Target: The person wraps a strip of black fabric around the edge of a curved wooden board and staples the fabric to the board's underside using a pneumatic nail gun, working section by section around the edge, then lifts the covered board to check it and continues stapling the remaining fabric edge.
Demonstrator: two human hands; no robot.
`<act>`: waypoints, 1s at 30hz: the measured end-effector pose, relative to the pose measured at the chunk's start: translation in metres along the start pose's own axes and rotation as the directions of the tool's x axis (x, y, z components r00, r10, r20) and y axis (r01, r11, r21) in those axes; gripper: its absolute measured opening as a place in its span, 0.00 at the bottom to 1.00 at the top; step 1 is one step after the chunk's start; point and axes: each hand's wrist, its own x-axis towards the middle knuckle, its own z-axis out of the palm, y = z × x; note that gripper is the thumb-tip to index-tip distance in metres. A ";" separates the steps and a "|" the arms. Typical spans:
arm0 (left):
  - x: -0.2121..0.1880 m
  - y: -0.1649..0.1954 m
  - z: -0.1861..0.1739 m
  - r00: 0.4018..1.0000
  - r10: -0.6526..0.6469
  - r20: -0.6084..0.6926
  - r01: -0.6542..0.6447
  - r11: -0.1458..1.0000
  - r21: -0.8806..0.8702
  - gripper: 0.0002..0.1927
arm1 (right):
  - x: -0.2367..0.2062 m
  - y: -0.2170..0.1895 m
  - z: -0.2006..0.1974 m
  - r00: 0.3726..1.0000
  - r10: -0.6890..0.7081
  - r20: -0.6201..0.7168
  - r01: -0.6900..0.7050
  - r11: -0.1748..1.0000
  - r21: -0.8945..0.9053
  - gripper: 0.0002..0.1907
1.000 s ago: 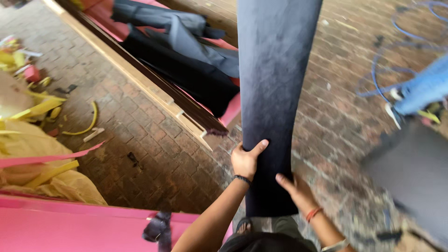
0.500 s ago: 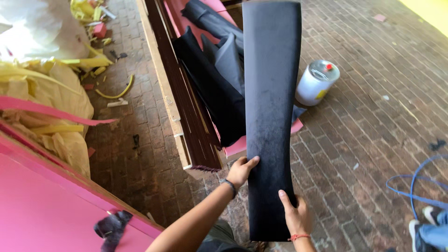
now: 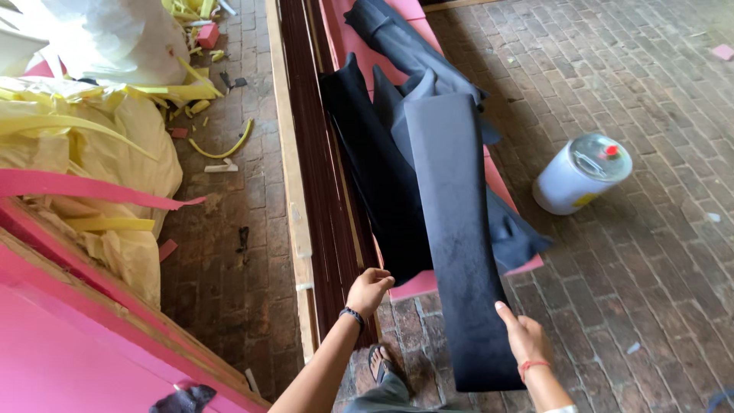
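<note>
A long black fabric-covered panel (image 3: 459, 252) lies tilted over dark fabric pieces (image 3: 382, 183) on a pink board (image 3: 417, 284). My right hand (image 3: 521, 338), with a red band at the wrist, grips the panel's lower right edge, thumb on top. My left hand (image 3: 369, 289), with a black wristband, is off the panel. Its fingers are curled at the bottom corner of the dark fabric, beside a stack of dark slats (image 3: 321, 191). Whether it holds the fabric is unclear.
A white bucket (image 3: 579, 174) with a clear lid stands on the brick floor at right. A wooden frame rail (image 3: 289, 168) runs along the slats. Yellow foam and plastic sheeting (image 3: 99, 145) pile up at left, a pink board (image 3: 69, 344) at bottom left. My sandalled foot (image 3: 377, 364) is below.
The black panel has come down from upright to lie over the fabrics. My left hand has left its edge and moved to the left. My right hand still holds it.
</note>
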 end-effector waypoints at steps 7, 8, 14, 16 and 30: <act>0.057 0.033 -0.037 0.973 0.011 -0.231 0.014 0.994 0.105 0.22 | 0.135 -0.118 0.023 0.994 -0.053 0.100 0.062 0.994 -0.090 0.39; 0.062 0.032 -0.039 0.965 0.022 -0.261 -0.001 0.997 0.082 0.22 | 0.155 -0.132 0.027 0.990 -0.081 0.113 0.089 0.994 -0.063 0.38; 0.098 0.026 -0.032 0.931 -0.202 -0.304 0.151 0.971 -0.184 0.21 | 0.339 -0.225 0.053 0.968 -0.057 0.246 0.158 0.898 -0.410 0.41; 0.111 0.023 -0.024 0.875 -0.286 -0.391 0.220 0.954 -0.206 0.20 | 0.406 -0.250 0.077 0.937 -0.192 0.292 0.288 0.898 -0.334 0.42; 0.144 0.015 0.081 0.810 -0.543 -0.222 0.526 0.839 -0.137 0.20 | 0.411 -0.353 0.258 0.402 -0.803 0.440 0.868 0.487 0.096 0.26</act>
